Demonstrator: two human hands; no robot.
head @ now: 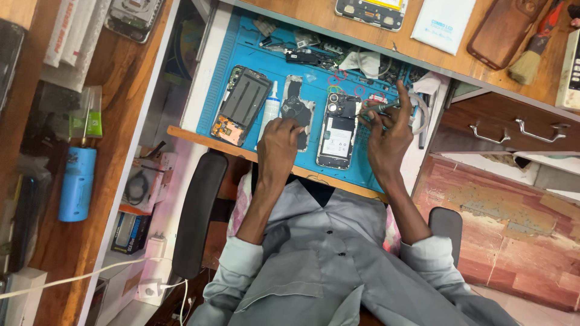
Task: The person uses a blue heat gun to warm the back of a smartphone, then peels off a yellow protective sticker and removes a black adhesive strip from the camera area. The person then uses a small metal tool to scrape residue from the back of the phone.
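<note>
On the blue mat (241, 48), opened phone (337, 130) lies mid-counter — right hand (389, 136) grip closed on a screwdriver (379, 108) at its top edge, left hand (278, 142) pressing the back panel (296, 111) flat, holding nothing.

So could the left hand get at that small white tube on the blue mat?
Probably yes. The left hand rests right beside the white tube on the blue mat, and nothing lies between them.
</note>
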